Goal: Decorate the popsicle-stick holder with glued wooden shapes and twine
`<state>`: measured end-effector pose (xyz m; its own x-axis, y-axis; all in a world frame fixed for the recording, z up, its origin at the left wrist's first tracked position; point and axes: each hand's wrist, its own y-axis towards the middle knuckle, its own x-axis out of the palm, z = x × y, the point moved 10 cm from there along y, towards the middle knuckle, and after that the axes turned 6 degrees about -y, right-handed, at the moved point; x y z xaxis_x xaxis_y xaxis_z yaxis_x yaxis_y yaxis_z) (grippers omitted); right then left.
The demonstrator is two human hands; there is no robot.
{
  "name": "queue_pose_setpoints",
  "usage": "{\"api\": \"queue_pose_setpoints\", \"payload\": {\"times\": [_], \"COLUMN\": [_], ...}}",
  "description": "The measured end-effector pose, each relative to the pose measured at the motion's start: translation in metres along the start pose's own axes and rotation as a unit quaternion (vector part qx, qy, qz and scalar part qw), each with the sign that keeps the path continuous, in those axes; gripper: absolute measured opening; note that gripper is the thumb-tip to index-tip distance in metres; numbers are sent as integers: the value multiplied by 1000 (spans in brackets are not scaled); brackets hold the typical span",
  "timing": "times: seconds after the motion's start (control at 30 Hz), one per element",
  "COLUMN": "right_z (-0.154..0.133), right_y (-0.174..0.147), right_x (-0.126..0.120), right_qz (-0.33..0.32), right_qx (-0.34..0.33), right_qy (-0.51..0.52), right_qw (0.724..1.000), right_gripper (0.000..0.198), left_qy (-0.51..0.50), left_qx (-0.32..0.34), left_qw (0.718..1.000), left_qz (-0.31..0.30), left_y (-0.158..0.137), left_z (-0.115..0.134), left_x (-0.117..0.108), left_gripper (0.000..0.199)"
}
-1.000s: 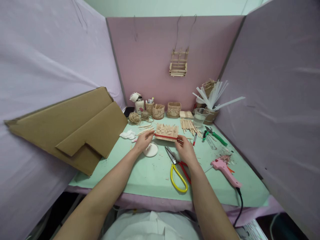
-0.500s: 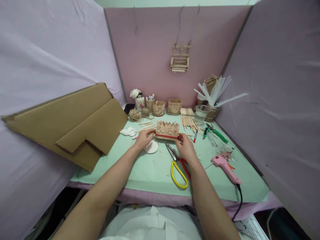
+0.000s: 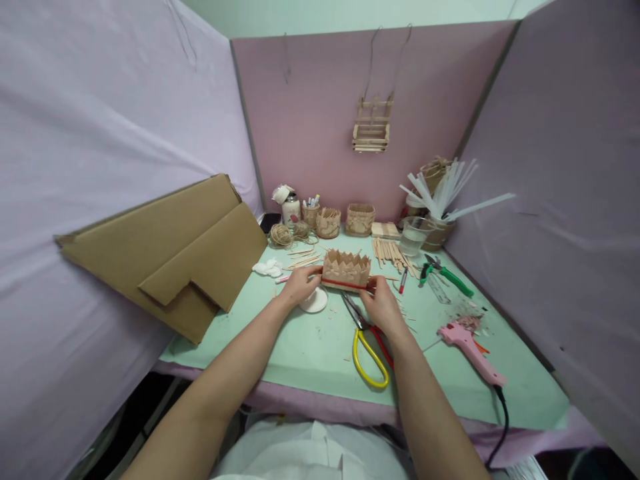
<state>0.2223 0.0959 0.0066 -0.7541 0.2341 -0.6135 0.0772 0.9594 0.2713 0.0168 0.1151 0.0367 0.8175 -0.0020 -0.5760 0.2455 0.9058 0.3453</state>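
Observation:
A small craft-stick box point(image 3: 345, 268) with a jagged top edge is held up between my two hands over the table. Along its lower front runs a thin red strip point(image 3: 345, 284). My left hand point(image 3: 301, 285) is closed at the box's left side, fingertips at the strip's left end. On the other side my right hand point(image 3: 379, 300) pinches the right end, where the strip meets the box corner. A white round lid point(image 3: 315, 301) lies below my left hand. Large scissors point(image 3: 369, 343) with yellow and red handles rest beside my right forearm.
A pink glue gun point(image 3: 473, 350) and green-handled pliers point(image 3: 453, 280) lie at right. Loose sticks point(image 3: 393, 253), a water cup point(image 3: 413, 239), twine balls point(image 3: 281, 235) and small wooden holders point(image 3: 360, 220) stand behind. Folded cardboard point(image 3: 185, 247) leans at left.
The whole view has shifted, so everything appears farther right and slightly lower. Both hands keep their hold on the box, which seems turned slightly, its right end lower.

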Motion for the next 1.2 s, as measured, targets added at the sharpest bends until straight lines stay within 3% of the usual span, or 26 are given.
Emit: {"api": "queue_pose_setpoints", "payload": {"times": [0.47, 0.63, 1.0, 1.1, 1.2], "right_z": [-2, 2, -3, -3, -5], "right_y": [0, 1, 0, 1, -1], "right_x": [-1, 0, 3, -9, -42], "right_qz": [21, 20, 4, 32, 132], "right_qx": [1, 9, 0, -2, -5], "right_qy": [-5, -21, -13, 1, 35], "right_qw": [1000, 1000, 1000, 999, 991], "right_gripper": [14, 13, 31, 30, 25], "left_qy": [15, 30, 44, 38, 29], "left_qx": [12, 2, 1, 4, -18], "left_qw": [1000, 999, 996, 998, 998], "left_qz": [-13, -17, -78, -45, 60], "left_y": [7, 11, 20, 19, 16], "left_z": [0, -10, -13, -10, -15], "left_x": [5, 8, 22, 12, -18], "left_gripper": [48, 44, 49, 48, 43]}}
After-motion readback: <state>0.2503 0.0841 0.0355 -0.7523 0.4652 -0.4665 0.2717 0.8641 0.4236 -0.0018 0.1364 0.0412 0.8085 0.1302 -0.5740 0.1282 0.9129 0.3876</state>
